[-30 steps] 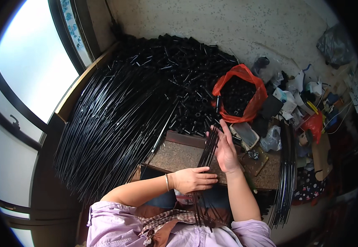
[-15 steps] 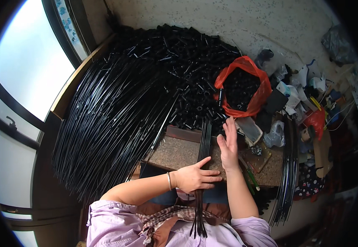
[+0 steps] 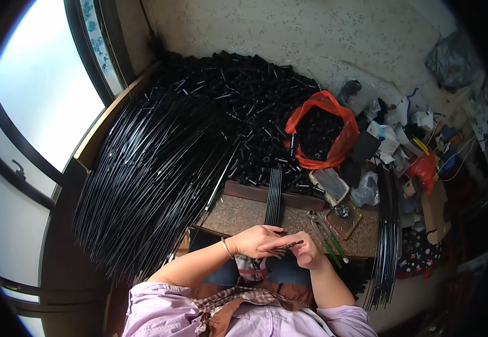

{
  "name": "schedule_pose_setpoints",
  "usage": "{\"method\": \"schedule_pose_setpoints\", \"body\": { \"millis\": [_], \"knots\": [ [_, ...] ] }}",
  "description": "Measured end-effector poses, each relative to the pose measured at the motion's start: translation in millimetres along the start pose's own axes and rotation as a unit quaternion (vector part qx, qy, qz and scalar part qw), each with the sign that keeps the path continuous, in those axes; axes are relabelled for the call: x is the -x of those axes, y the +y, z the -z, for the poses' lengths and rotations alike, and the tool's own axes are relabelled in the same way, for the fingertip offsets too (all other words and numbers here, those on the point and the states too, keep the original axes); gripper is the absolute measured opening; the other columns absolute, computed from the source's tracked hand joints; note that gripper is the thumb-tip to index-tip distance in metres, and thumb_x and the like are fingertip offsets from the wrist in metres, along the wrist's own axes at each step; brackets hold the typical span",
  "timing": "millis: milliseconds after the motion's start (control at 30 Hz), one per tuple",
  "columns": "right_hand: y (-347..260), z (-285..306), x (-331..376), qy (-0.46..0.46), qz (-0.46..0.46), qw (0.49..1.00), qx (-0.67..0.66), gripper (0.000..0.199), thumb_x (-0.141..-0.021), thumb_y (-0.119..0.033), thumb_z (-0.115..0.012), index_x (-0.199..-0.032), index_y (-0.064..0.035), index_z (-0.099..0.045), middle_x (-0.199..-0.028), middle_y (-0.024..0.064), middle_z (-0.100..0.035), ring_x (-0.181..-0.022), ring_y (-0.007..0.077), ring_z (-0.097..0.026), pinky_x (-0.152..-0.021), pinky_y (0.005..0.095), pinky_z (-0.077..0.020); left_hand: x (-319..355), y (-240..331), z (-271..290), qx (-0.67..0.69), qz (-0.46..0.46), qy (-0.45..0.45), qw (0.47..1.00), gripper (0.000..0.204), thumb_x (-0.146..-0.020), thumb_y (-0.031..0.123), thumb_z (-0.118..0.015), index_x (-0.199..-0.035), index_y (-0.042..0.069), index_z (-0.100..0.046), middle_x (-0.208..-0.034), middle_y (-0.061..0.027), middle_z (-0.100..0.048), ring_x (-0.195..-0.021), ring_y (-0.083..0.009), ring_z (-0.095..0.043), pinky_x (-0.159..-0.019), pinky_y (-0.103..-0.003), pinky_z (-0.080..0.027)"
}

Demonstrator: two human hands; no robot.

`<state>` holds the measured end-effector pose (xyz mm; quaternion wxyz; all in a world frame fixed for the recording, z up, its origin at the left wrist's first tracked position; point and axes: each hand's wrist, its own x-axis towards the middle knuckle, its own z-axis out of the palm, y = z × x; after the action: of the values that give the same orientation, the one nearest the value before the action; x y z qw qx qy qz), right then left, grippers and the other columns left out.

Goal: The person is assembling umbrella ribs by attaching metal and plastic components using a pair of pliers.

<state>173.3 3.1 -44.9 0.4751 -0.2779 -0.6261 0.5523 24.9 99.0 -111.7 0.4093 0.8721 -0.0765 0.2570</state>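
A bundle of thin black rods point(image 3: 274, 196) lies lengthwise on the worktop, running from the black heap toward me. My left hand point(image 3: 252, 241), with a bracelet at its wrist, is closed round the near part of the bundle at the table's front edge. My right hand point(image 3: 303, 250) meets it from the right. Its fingers stretch leftward to my left hand, its thumb stands apart, and the dark near ends of the rods show against its palm and fingers. The overlapping hands partly hide the rod ends.
Many long black rods point(image 3: 143, 185) fan out at left. Behind the dark reddish bar point(image 3: 305, 200) is a heap of short black tubes point(image 3: 227, 78). A red plastic bag point(image 3: 349, 135) holds small dark pieces. Green-handled pliers point(image 3: 328, 241) lie beside a small tray point(image 3: 353, 224). More rods point(image 3: 387, 224) overhang at right.
My right hand has come down from its raised place beside the bundle to the rods' near ends. The bundle's near ends no longer hang toward my lap. The view has shifted slightly.
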Motion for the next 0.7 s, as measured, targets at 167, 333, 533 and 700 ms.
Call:
{"method": "schedule_pose_setpoints", "body": {
  "millis": [167, 333, 533, 700],
  "knots": [
    [-11, -20, 15, 0.107, 0.034, 0.955, 0.275, 0.026, -0.075, -0.002, -0.066, -0.101, -0.0029, -0.064, -0.088, 0.0088, -0.068, -0.078, 0.0161, -0.065, -0.069, 0.0261, -0.0506, -2, 1, 1, -0.022, -0.02, -0.005, 1.0, 0.034, -0.075, 0.022, -0.064, -0.102, 0.002, -0.059, -0.092, -0.0147, -0.064, -0.087, -0.0317, -0.06, -0.095, -0.043, -0.04],
    [-49, -22, 10, 0.178, 0.08, 0.963, 0.187, 0.037, -0.075, 0.001, -0.065, -0.11, 0.004, -0.057, -0.092, 0.0088, -0.067, -0.084, 0.0162, -0.065, -0.075, 0.0246, -0.0511, 0, 7, -4, -0.02, 0.022, 0.004, 1.0, 0.028, -0.076, 0.028, -0.065, -0.09, 0.003, -0.064, -0.085, -0.0129, -0.065, -0.087, -0.0299, -0.061, -0.096, -0.043, -0.039],
    [-54, -9, 4, 0.176, -0.024, 0.961, 0.21, 0.021, -0.076, -0.001, -0.065, -0.098, -0.0004, -0.064, -0.09, 0.0121, -0.067, -0.081, 0.0179, -0.066, -0.071, 0.0251, -0.0516, -2, 1, -1, -0.018, 0.041, -0.006, 0.999, 0.028, -0.076, 0.027, -0.067, -0.086, 0.002, -0.063, -0.082, -0.0126, -0.064, -0.086, -0.0313, -0.06, -0.088, -0.039, -0.045],
    [-79, -7, -10, 0.081, -0.031, 0.976, 0.199, 0.027, -0.08, -0.015, -0.064, -0.104, -0.0008, -0.063, -0.097, 0.0128, -0.065, -0.089, 0.0218, -0.063, -0.078, 0.0289, -0.0481, -6, 12, 13, 0.016, 0.046, -0.015, 0.999, 0.027, -0.074, 0.025, -0.069, -0.092, 0.005, -0.063, -0.098, -0.0144, -0.062, -0.087, -0.0321, -0.06, -0.074, -0.036, -0.048]
  ]
}}
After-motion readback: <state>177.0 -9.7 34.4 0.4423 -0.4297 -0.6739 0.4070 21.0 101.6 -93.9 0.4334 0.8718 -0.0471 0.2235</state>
